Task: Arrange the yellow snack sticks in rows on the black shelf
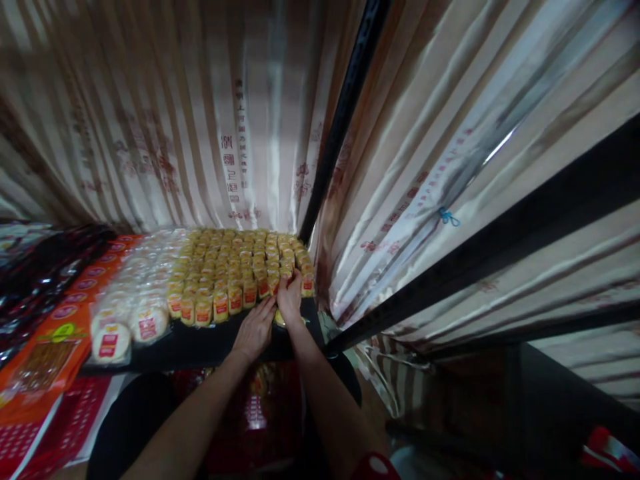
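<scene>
- Our left hand [254, 331]: fingers extended, close together, tips at the right part of the front row of yellow packs [221, 305]; we can't tell if they grip anything.
- Our right hand [290, 298]: just beside the left, fingers bent, tips against the yellow packs; gap and hold hidden, so we can't tell how far open.
- Yellow packs, red labels: tight rows directly beyond our fingers and off to their left, a few just right of the right fingers.
- Pale yellow item [280, 319]: below our right fingers, partly covered by that hand.
- Black shelf [150, 353]: under the packs, bare strip nearer us than the fingers.
- White round packs [111, 343]: left of our fingers, past the yellow ones; orange bag [50, 360] farther left.
- Printed curtain [270, 133] and black post [345, 107]: beyond our fingers.
</scene>
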`<state>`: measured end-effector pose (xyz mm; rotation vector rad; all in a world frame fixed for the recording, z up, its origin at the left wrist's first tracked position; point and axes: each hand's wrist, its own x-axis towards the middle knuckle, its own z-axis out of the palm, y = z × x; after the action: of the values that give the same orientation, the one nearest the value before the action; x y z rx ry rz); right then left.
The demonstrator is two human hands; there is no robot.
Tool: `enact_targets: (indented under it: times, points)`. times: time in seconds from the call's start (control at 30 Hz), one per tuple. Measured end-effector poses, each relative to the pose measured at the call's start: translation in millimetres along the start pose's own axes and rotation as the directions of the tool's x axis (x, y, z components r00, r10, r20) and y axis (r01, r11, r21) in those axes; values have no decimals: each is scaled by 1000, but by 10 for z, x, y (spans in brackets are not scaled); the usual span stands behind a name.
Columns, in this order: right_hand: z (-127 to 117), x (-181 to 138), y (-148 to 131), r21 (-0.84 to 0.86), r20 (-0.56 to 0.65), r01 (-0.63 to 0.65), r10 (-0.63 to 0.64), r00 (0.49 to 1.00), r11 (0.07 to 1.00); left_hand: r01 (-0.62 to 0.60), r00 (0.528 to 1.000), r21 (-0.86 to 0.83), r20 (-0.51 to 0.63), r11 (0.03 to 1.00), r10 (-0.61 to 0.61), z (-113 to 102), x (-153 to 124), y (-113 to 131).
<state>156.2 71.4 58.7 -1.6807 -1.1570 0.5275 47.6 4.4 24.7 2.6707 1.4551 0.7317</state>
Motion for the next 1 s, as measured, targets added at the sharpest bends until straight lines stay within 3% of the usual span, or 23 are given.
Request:
enact_targets:
  times: [0.3,0.5,0.67,1.0]
  points:
    - [58,155,15,-51,47,14,-12,999,999,-4,999,-24,-32,1000,4,-25,6,26]
    - [151,278,32,-103,34,-50,54,998,993,1,1000,-3,4,1000,-1,-20,7,16]
    - [172,337,30,-59,57,-13,17,998,998,8,999,-3,33,1000,-8,-54,18,32]
    - [20,468,-272,-138,193,-203,227,955,969,18,999,-16,47,1000,-17,-75,24,41]
